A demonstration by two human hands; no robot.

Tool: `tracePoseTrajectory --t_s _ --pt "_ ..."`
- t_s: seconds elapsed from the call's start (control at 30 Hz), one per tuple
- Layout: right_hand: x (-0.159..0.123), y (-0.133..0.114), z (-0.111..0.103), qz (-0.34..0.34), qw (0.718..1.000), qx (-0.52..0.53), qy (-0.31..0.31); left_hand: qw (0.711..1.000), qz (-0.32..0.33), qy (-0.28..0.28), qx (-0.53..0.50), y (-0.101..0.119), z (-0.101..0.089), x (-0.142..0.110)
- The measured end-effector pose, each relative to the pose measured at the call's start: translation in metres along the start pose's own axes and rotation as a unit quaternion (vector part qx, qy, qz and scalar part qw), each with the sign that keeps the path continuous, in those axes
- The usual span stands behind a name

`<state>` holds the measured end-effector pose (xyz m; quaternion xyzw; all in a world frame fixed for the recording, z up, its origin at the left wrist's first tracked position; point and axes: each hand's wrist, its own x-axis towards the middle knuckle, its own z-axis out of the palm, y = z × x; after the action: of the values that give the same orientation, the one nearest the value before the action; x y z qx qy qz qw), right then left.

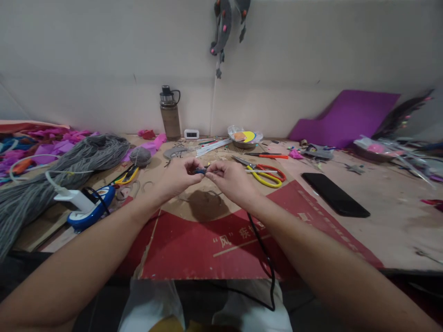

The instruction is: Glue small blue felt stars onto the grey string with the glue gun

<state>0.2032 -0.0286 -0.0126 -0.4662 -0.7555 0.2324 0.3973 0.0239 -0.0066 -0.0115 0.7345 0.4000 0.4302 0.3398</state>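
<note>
Above the cardboard, my left hand [185, 174] and my right hand [230, 179] meet at the fingertips. Between them is a small dark blue piece [200, 171], mostly covered by the fingers, so its kind is unclear. Both hands are closed in a pinch on it. A thin white stick [259, 171] shows just right of my right hand; whether that hand grips it is hidden. Scissors with yellow and orange handles [265, 182] lie open just behind it. A shadow of the hands falls on the cardboard sheet [187, 249].
Grey yarn [86, 159], a yarn ball [140, 156] and a blue power strip [90, 216] with a charger lie left. A bottle [170, 115] stands at the wall. Rightward are a phone [335, 194], a purple sheet [346, 117] and a dish [244, 144]. A black cable [266, 256] hangs over the front edge.
</note>
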Motion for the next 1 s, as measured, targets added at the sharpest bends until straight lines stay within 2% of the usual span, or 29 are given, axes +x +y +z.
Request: tracePoseTrajectory --t_s 0.1,0.27,0.6,0.77,0.97,1.0 --pt "0.001 0.0 -0.001 -0.005 1.0 0.008 0.005 1.0 -0.013 0.023 -0.013 0.0 0.001 0.0" --pt "0.0 -0.001 0.0 -0.017 0.998 0.0 0.053 0.993 -0.049 0.042 -0.099 0.0 0.005 0.001" --pt "0.001 -0.003 0.002 0.025 0.994 0.093 0.047 0.991 -0.015 0.038 -0.129 0.001 0.009 0.0" --pt "0.002 0.001 0.001 0.028 0.996 0.072 0.039 0.996 -0.015 0.024 -0.087 0.0 0.01 0.0" --pt "0.003 0.005 -0.004 0.003 1.0 -0.002 -0.005 0.998 -0.012 -0.057 0.029 0.009 0.0 -0.001" --pt "0.003 0.004 -0.005 -0.002 1.0 -0.019 -0.012 0.996 -0.015 -0.056 0.063 0.011 -0.002 -0.002"
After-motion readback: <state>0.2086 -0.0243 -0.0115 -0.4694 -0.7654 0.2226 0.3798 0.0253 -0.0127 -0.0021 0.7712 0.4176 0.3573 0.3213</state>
